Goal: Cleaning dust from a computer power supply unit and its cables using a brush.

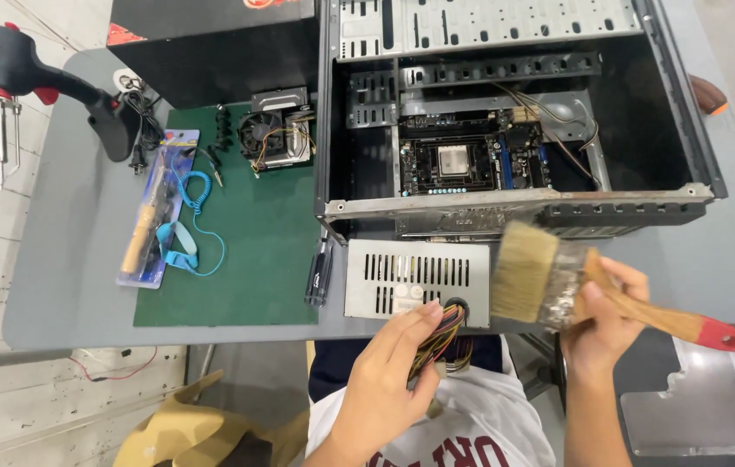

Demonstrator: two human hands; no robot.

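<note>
Left hand: my left hand (389, 376) pinches the coloured cable bundle (438, 339) at the near edge.
Power supply: the grey power supply box (415, 281) lies just beyond those fingers, long axis across me.
Right hand: my right hand (607, 322) grips the wide paintbrush (558, 285), bristles pointing left, nearest the box's right end.

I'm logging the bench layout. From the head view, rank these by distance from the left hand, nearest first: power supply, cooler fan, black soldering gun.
1. Power supply: just above the left hand, at the table's near edge; the hand touches its cable bundle.
2. Cooler fan: farther up and left, on the green mat.
3. Black soldering gun: farthest, at the table's far left corner.
</note>
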